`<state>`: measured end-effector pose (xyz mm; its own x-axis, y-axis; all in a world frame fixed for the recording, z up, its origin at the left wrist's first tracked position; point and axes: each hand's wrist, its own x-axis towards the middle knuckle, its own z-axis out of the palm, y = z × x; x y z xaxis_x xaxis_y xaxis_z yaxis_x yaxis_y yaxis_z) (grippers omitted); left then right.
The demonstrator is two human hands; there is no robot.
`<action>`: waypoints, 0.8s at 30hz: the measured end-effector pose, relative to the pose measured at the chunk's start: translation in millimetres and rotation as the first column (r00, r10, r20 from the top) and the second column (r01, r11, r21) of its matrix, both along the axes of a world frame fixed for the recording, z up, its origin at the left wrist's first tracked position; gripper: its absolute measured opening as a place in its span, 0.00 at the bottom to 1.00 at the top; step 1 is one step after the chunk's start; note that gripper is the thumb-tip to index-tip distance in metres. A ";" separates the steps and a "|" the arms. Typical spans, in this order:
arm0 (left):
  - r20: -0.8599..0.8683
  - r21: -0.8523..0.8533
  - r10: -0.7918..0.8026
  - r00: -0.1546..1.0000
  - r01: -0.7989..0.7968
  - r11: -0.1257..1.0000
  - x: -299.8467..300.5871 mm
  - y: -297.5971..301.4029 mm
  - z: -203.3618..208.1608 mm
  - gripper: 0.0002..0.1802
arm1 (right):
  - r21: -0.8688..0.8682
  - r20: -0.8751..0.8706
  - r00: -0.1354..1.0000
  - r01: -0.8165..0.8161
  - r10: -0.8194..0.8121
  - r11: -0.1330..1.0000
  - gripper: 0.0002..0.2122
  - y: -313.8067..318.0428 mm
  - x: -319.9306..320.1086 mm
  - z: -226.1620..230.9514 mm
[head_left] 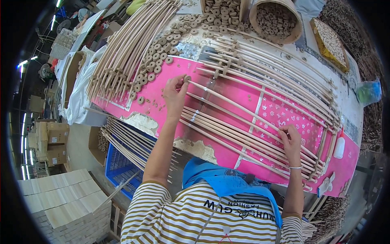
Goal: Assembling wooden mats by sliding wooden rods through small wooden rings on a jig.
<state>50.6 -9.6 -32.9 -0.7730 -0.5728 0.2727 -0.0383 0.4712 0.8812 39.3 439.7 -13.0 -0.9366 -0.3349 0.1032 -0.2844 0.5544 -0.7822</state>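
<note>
Between the fingertips of my left hand [174, 95] is a small round wooden disc with a hole [187, 78], at the far-left end of a long thin wooden stick [227, 100]. My right hand [290, 142] pinches that same stick toward its other end. Several similar sticks [227, 125] lie side by side nearer to me, with joined pieces at their right ends. Beyond the held stick lies another row of sticks [280, 73], some with discs threaded near their left ends. Loose wooden discs [151, 77] are scattered to the left of my left hand.
A pink-covered table [162, 118] with torn edges carries everything. At the far left lies a pile of finished-looking rods [126, 44]. A tub of discs [254, 18] lies tipped at the back. A white glue bottle [339, 146] stands right; a blue crate [118, 162] sits below left.
</note>
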 end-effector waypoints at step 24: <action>0.036 -0.058 -0.162 0.986 0.164 0.985 -7.5 51.8 6.1 0.20 | 0.115 -0.169 0.986 0.018 0.002 0.993 0.07 -9.3 -33.1 -3.6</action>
<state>43.1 42.2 -26.7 -0.8632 -0.4217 0.2774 0.0164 0.5258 0.8504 6.2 430.5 -16.7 -0.9116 -0.3465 0.2211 -0.4021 0.6409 -0.6539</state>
